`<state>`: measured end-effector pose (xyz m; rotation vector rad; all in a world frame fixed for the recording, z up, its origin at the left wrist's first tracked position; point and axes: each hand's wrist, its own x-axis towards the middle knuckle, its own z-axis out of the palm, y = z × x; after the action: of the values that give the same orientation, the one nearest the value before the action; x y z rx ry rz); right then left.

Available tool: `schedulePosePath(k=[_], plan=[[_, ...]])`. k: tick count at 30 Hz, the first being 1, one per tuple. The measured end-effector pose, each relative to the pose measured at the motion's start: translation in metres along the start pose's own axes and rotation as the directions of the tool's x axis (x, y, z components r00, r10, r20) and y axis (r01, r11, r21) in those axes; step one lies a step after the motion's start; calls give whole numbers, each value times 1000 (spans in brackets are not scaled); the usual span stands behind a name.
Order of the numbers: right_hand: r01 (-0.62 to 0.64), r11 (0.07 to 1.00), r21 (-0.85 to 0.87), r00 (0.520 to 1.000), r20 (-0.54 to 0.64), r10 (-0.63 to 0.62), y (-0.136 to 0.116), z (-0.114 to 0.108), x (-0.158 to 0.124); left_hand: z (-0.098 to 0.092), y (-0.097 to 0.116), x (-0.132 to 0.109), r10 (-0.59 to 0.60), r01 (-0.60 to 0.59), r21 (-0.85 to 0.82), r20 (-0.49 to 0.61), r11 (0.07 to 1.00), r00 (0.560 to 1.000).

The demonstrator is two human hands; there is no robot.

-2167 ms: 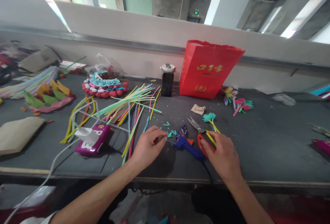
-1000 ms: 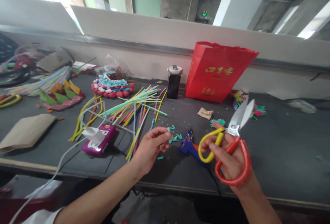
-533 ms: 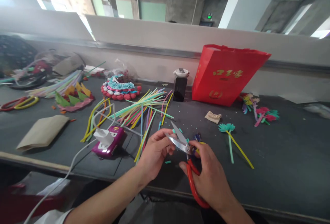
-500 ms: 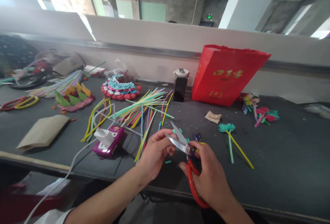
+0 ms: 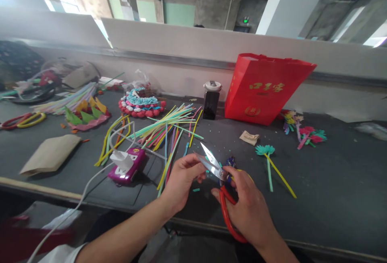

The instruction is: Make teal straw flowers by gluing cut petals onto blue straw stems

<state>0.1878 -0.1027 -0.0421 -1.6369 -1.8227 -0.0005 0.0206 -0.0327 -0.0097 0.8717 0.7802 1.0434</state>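
Observation:
My right hand (image 5: pixel 249 204) grips red-handled scissors (image 5: pixel 225 210), whose blades are apart and point toward my left hand. With thumb and fingers pinched together, my left hand (image 5: pixel 183 180) is right at the lower blade; whatever it holds is hidden. Small teal scraps (image 5: pixel 196 190) lie on the dark table around and below the blades. Partly behind my right hand is a dark blue item (image 5: pixel 231 161) with something yellow beside it. A teal fringed flower (image 5: pixel 265 150) with a green stem and a yellow stem lies to the right.
Coloured pipe-cleaner-like sticks (image 5: pixel 169 128) lie in a loose pile left of centre. Nearby is a purple power strip (image 5: pixel 130 168) with a white plug and cable. A red bag (image 5: pixel 266 89) and a phone (image 5: pixel 211 105) against a cup stand behind. Finished-looking flowers (image 5: pixel 311 136) lie far right.
Both hands stay nearly in place. The teal bit seen at my left fingertips no longer shows there, and the scissor blades have tilted slightly.

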Motion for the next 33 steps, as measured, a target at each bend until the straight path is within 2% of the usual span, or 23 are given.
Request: schedulePosePath(k=[7,19,33], plan=[[21,1000,-6,1000,-13,-21,0,-2,-2,1,1,-2,8,-9,45,4,999,1000],[61,998,-28,997,-37,-62,2,1,-6,2,2,-3,4,-4,19,6,1000,1000],[35,999,-1,999,-23,-35,2,1,-7,2,2,-3,-18,18,12,-14,1000,1000]])
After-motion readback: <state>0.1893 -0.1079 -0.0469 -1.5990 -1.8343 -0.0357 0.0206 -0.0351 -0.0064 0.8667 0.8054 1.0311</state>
